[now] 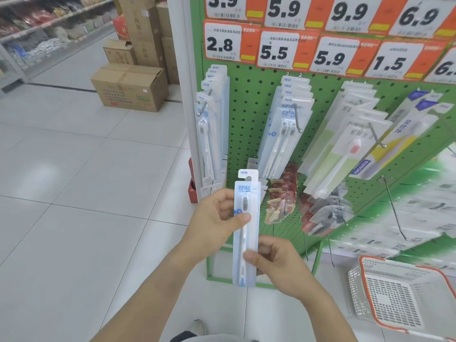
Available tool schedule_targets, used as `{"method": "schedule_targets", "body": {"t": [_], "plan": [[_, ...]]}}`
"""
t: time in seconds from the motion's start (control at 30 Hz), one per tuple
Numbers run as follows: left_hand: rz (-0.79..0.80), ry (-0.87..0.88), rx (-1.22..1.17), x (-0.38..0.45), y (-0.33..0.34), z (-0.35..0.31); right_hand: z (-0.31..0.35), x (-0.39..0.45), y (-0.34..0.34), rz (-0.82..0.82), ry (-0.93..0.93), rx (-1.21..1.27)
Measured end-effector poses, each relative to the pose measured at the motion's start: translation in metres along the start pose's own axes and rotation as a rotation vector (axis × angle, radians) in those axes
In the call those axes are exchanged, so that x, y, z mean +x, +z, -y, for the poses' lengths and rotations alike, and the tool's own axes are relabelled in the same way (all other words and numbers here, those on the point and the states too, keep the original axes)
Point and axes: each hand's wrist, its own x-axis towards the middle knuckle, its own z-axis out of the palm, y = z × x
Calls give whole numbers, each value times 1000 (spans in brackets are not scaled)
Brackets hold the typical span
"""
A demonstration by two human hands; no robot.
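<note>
Upright in front of the display, a flat toothbrush pack (247, 234) is held between both hands. It is a long, narrow blister of clear glossy plastic on a pale blue-and-white card, with a slim white brush with dark bristles inside and a hang hole at the top. The left hand (217, 218) pinches the upper part, thumb pressed on the front just below the bristles and fingers curled behind. The right hand (278, 265) pinches the lower part the same way, thumb flat on the handle.

Just behind the pack stands a green pegboard (249, 95) dotted with round holes. More toothbrush packs (286, 134) hang from its bent metal hooks (297, 119), and orange-and-white paper price tags (278, 49) line its top. A white slotted plastic basket (394, 292) with an orange rim sits low at the right. Brown cardboard boxes (128, 87) rest on the shiny pale tiled floor (74, 193) well to the left.
</note>
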Motion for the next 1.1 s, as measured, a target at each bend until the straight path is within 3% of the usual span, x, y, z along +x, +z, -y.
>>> {"method": "schedule_targets", "body": {"t": [0.13, 0.23, 0.3, 0.47, 0.7, 1.1], "plan": [[-193, 68, 263, 8, -8, -27, 20, 20, 2, -231, -143, -78], [-603, 234, 60, 15, -19, -47, 44, 34, -6, -335, -271, -149], [-737, 313, 57, 25, -32, -56, 59, 45, -14, -324, -326, -188], [-517, 253, 272, 46, -41, -56, 79, 64, -25, -353, -361, -408], [-510, 289, 416, 71, -45, -61, 105, 92, -33, -307, -325, -575], [-418, 297, 215, 68, -50, -50, 121, 101, -34, -274, -323, -689]]}}
